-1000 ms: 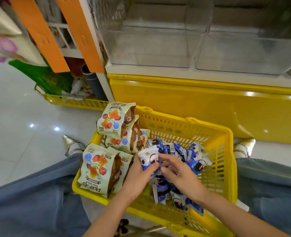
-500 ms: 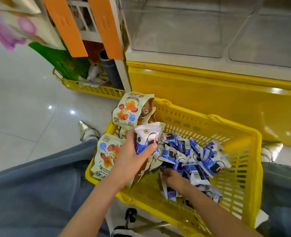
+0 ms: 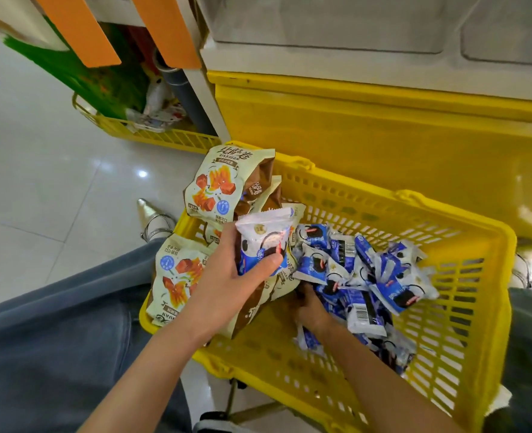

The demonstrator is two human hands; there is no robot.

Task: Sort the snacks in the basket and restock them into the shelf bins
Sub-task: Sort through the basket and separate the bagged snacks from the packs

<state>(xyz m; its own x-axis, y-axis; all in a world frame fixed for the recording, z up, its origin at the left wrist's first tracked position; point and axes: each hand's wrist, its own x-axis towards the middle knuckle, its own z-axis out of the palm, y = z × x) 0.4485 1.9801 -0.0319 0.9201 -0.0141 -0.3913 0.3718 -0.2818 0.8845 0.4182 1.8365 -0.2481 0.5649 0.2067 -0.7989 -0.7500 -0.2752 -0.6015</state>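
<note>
our left hand [image 3: 227, 276] is clamped on a blue-and-white packet [image 3: 264, 242], thumb across its front and fingers behind. it holds the packet upright just above the left half of the basket [image 3: 505, 276]. whether that is one packet or a few stacked together, we cannot tell. our right hand [image 3: 311, 307] is down inside the basket with its fingers pushed under the loose blue-and-white packets [image 3: 383, 276], so we cannot tell whether it is apart or closed on anything.

we judge the job to be near its start. the cream bags [image 3: 224, 185] lean against one another along the basket's left wall. the loose blue-and-white packets lie heaped across the middle and right, so the two kinds look roughly parted. nothing seems restocked: the clear shelf bins [image 3: 320, 23] above the yellow panel [image 3: 383, 135] show no snack in the parts we can see. every bag and packet has yet to go up.

the bins are cut off at the top of the view and their walls are hazy, so we cannot read their back corners. we cannot count the packets under the heap or behind our right forearm. a second basket [image 3: 152, 135] sits on the floor to the left, its contents too blurred to name.
</note>
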